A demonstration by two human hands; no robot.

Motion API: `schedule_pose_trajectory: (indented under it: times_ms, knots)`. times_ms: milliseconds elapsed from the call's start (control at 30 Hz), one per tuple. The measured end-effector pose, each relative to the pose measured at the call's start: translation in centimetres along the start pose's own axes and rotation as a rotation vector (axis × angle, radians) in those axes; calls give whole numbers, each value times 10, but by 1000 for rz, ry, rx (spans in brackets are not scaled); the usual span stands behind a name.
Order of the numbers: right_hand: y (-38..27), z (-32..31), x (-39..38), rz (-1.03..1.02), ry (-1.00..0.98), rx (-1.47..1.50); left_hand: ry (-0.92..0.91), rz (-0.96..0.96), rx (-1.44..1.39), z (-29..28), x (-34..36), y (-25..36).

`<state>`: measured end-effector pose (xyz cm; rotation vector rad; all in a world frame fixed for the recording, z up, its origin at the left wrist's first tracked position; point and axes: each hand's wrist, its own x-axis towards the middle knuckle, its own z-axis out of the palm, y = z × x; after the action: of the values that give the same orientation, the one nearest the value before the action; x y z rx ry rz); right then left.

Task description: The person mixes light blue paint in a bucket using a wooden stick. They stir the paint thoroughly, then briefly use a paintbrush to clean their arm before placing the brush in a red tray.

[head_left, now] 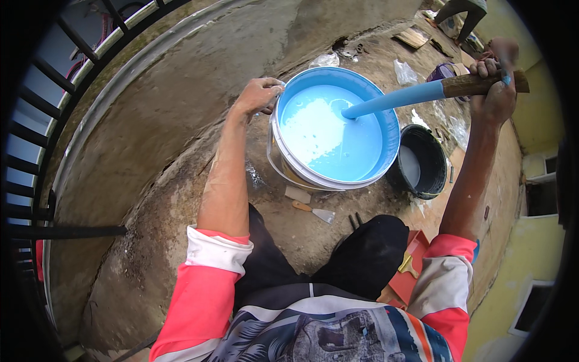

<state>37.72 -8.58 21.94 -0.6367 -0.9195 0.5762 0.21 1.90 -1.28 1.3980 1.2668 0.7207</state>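
Note:
A large white bucket [289,166] of bright blue paint [322,136] stands before me. My left hand [256,96] has its fingers closed on the bucket's rim at the left. My right hand [494,90] grips a wooden stick [458,85], its lower part coated blue and dipped in the paint. A black bucket [437,166] holding pale liquid sits beside the big one, to the right. On the ground below them lie a wooden-handled scraper [321,213] and a small flat block [297,193].
A red tray [403,283] with a yellow-handled tool is by my right knee. A low concrete wall [151,102] and black railing [42,133] run along the left, a yellow wall [506,320] at right. Plastic scraps [405,72] and another person's legs [455,18] are beyond.

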Motion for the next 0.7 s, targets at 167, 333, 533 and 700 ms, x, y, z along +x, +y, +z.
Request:
schedule_pose_trajectory:
  times_ms: [167, 333, 533, 700]
  knots:
    - [67, 2, -32, 102, 34, 14, 10, -1, 12, -9, -1, -8]
    - [124, -9, -81, 267, 88, -66, 10, -3, -18, -4, 0, -6]
    - [138, -15, -102, 368, 189, 49, 7, 2, 0, -4, -1, -2]
    - [82, -41, -61, 287, 237, 215, -27, -16, 29, -8, -5, 0]
